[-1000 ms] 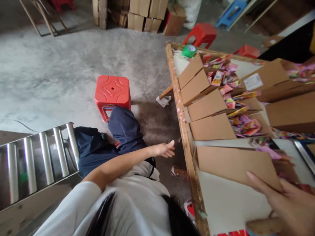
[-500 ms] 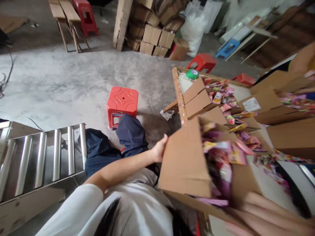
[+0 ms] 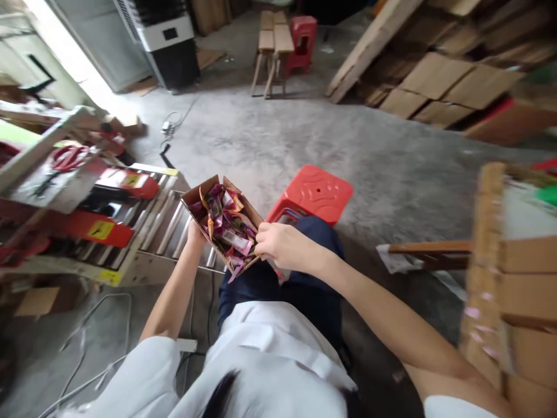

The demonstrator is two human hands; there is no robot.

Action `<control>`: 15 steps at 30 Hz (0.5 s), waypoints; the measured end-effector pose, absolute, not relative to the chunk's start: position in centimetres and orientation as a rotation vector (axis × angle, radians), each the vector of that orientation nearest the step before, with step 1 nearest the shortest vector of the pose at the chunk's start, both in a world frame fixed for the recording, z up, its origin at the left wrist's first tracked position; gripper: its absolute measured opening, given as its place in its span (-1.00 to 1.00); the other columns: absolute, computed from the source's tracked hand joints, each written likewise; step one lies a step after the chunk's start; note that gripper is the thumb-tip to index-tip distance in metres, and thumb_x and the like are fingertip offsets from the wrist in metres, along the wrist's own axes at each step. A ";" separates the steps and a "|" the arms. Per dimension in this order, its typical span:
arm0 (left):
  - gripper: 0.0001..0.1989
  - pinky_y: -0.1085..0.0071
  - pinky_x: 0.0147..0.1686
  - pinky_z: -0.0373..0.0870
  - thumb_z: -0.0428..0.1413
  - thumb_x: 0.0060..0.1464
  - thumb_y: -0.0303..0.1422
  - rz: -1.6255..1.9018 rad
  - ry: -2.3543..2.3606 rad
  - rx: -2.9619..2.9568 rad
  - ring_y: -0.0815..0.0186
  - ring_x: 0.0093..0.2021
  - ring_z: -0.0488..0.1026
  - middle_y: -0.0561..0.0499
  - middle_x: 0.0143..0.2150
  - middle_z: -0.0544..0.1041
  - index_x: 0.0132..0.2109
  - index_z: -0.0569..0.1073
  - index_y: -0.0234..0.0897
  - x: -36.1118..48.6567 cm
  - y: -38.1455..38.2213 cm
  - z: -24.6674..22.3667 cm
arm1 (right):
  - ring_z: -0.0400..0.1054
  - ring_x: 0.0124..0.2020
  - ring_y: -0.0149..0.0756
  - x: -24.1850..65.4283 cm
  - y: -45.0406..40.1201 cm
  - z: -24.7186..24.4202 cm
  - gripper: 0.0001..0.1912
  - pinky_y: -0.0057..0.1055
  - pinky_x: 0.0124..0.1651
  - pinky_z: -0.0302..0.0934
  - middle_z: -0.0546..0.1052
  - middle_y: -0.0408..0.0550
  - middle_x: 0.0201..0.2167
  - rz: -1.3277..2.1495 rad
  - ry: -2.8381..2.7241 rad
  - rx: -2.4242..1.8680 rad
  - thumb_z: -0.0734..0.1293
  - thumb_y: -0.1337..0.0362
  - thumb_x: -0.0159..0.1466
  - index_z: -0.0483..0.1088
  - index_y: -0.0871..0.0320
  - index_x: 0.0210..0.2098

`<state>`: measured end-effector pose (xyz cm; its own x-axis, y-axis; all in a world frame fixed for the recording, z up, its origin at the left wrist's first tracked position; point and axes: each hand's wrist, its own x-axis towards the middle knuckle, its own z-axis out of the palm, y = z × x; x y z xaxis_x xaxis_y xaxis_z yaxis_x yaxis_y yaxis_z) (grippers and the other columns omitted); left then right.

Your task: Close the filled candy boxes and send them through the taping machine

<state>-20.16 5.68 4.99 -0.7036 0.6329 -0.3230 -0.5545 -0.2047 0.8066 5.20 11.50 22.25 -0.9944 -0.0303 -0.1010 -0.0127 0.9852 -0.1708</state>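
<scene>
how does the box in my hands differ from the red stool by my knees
The box is brown cardboard; the stool is red.
The box is open at the top and filled with colourful packets; the stool has a closed, patterned top with a small central hole.
The box is held between the left hand and right hand; the stool stands on the floor.
Both look roughly rectangular from above.

Between the fingers [image 3: 264, 241], the box [image 3: 195, 204] is matt cardboard, its packets [image 3: 228, 219] glossy plastic film. Right of them, the stool [image 3: 319, 188] is smooth plastic; left, the rollers [image 3: 174, 223] are shiny metal.
</scene>
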 end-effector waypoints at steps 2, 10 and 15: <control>-0.79 0.22 -0.16 0.56 0.17 0.09 -0.28 2.060 1.414 0.045 0.16 -0.26 0.58 -0.08 -0.37 0.60 -0.24 0.54 -0.38 -23.4 3.1 5.2 | 0.30 -0.14 -0.22 0.9 12.8 19.9 -0.84 -0.37 -0.18 0.22 0.54 -0.01 -0.32 -0.237 2.989 -0.185 0.32 0.48 0.27 0.53 0.17 -0.34; -0.53 0.32 -0.06 0.49 0.31 -0.03 -0.04 2.199 1.564 0.647 0.18 -0.14 0.58 -0.13 -0.13 0.63 -0.11 0.62 -0.32 -27.7 -1.9 8.4 | 0.09 0.34 0.02 -1.5 11.4 15.2 -0.34 0.08 0.42 -0.05 0.28 0.25 0.26 -0.338 3.447 -0.094 0.46 0.13 0.24 0.28 0.26 0.24; -0.70 0.34 -0.07 0.48 0.27 0.04 -0.14 2.204 1.696 0.689 0.25 -0.19 0.56 -0.04 -0.20 0.63 -0.16 0.63 -0.24 -27.5 -2.2 8.0 | -0.34 0.49 0.11 -4.3 7.4 13.4 0.06 0.05 0.47 -0.17 -0.25 0.38 0.47 -0.531 3.450 0.114 0.36 -0.20 0.22 -0.10 0.30 0.44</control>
